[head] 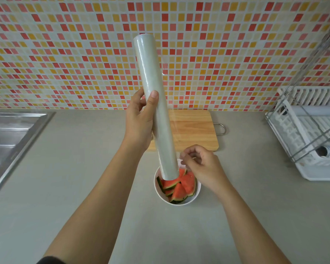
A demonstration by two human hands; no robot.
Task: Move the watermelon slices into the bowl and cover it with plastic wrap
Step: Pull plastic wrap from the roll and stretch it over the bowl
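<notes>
A long pale roll of plastic wrap [152,103] stands nearly upright in the air, its lower end just over the white bowl [197,189]. My left hand [139,121] grips the roll around its middle. My right hand [200,164] pinches the loose clear edge of the film beside the roll's lower end. A thin strip of film stretches up along the roll's right side. Several red watermelon slices [181,187] with green rind lie piled in the bowl on the grey counter.
A wooden cutting board [194,128] with a metal loop handle lies behind the bowl. A steel sink drainboard [9,134] is at the left. A white dish rack [313,134] holding a roll stands at the right. The mosaic tile wall rises behind.
</notes>
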